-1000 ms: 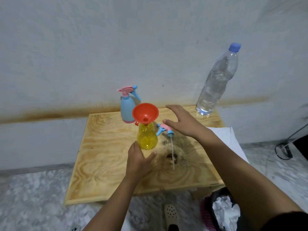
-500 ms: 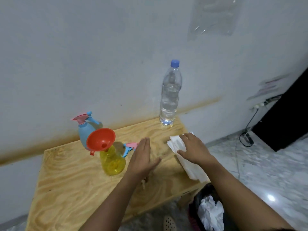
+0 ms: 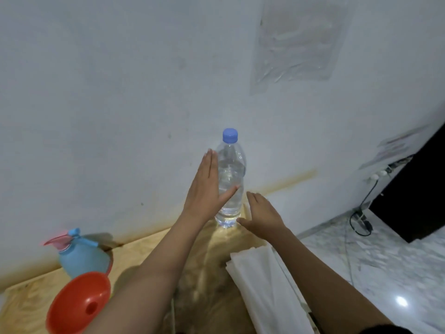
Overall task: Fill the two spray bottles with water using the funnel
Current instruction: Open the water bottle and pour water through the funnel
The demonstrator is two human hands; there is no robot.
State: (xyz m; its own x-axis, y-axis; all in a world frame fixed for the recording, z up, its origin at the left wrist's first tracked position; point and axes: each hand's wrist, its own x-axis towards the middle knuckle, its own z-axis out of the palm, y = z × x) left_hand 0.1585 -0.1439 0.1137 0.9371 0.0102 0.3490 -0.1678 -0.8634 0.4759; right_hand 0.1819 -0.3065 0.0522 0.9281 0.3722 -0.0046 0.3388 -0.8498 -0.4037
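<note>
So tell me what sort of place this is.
Probably a plain room in a home rather than a workshop: a plywood table set against a stained white wall, a marble-patterned tiled floor, and a power strip with cables beside a dark cabinet.

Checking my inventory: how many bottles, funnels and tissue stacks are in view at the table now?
Bottles: 2, the water bottle and the blue spray bottle
Funnels: 1, the orange funnel
Tissue stacks: 1, the white tissue stack
Total: 4
</note>
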